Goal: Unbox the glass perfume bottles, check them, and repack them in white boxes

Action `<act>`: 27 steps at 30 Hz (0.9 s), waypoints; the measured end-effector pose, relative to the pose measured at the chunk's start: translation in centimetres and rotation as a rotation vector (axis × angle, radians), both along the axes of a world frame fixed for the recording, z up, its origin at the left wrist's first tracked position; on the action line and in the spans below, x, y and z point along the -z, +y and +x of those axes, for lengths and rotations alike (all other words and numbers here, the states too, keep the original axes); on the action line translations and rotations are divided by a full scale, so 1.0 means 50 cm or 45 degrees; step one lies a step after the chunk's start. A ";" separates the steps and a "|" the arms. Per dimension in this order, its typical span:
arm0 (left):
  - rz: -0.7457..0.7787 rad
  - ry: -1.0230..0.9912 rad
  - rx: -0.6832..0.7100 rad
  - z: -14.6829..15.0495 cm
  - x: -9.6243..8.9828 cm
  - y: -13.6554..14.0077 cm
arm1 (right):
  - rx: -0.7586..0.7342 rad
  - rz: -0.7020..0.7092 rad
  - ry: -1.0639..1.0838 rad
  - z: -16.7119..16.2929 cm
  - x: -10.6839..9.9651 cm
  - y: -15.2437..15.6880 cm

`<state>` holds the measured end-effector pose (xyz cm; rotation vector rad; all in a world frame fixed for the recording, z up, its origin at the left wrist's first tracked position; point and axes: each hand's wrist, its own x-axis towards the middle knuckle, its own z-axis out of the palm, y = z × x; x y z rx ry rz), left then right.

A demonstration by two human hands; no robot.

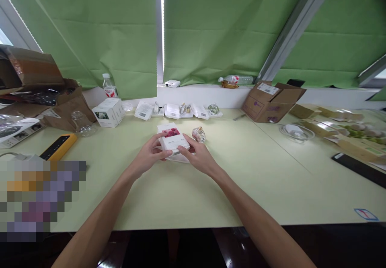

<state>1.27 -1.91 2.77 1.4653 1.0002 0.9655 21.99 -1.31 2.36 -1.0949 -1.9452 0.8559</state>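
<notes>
A small white box (pixel 174 140) with a red flower picture on its face is held over the table between both hands. My left hand (pixel 151 152) is closed round its left side, thumb on the near edge. My right hand (pixel 197 152) grips the right side, with its thumb near the front corner. Under the box a white piece, perhaps a tray or lid, partly shows. Just beyond my right hand stands a round glass bottle (pixel 198 134) with a gold-coloured top, like a perfume bottle. Behind it, a glass bottle (pixel 213 108) rests on white packaging with a barcoded white card (pixel 199 111).
White boxes (pixel 108 113) stand at back left, near a clear plastic jar (pixel 81 123) and a yellow-black case (pixel 58 146). An opened cardboard box (pixel 261 101) sits at back right. A coiled white cable (pixel 297 132) and a black bar (pixel 360 169) lie to the right.
</notes>
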 end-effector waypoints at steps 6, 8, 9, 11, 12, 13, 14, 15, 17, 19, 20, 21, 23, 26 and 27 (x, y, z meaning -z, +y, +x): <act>0.001 0.006 -0.002 -0.003 0.000 0.000 | 0.005 -0.013 -0.005 0.002 0.005 0.002; 0.000 0.009 0.000 -0.003 -0.001 0.000 | 0.013 -0.012 -0.002 0.003 0.007 0.004; -0.001 0.012 0.000 -0.003 -0.002 0.000 | 0.016 -0.013 0.000 0.003 0.009 0.004; -0.003 0.021 -0.002 -0.002 -0.003 -0.001 | 0.017 -0.016 0.004 0.003 0.010 0.005; -0.002 0.025 -0.006 -0.001 -0.003 -0.001 | 0.014 -0.018 0.006 0.003 0.011 0.005; -0.001 0.029 -0.008 -0.001 -0.003 -0.001 | 0.012 -0.019 0.009 0.003 0.011 0.005; 0.001 0.031 -0.011 -0.001 -0.003 -0.002 | 0.010 -0.021 0.012 0.003 0.011 0.006; 0.002 0.031 -0.013 0.000 -0.003 -0.002 | 0.009 -0.023 0.014 0.003 0.010 0.006; 0.004 0.029 -0.007 0.000 -0.003 -0.002 | 0.001 -0.029 0.016 0.002 0.009 0.006; 0.006 0.028 0.001 -0.001 -0.002 -0.001 | -0.001 -0.033 0.021 0.002 0.008 0.006; 0.009 0.029 0.002 -0.001 -0.002 -0.001 | 0.000 -0.034 0.023 0.002 0.007 0.006; 0.012 0.030 0.004 -0.001 -0.002 -0.001 | 0.003 -0.031 0.025 0.002 0.007 0.006; 0.019 0.034 0.001 -0.002 -0.001 -0.001 | 0.005 -0.026 0.028 0.002 0.006 0.005; 0.019 0.040 -0.006 -0.002 0.000 0.000 | -0.002 -0.023 0.034 0.001 0.006 0.004; 0.016 0.040 -0.006 -0.002 0.001 0.000 | -0.005 -0.024 0.035 0.001 0.006 0.003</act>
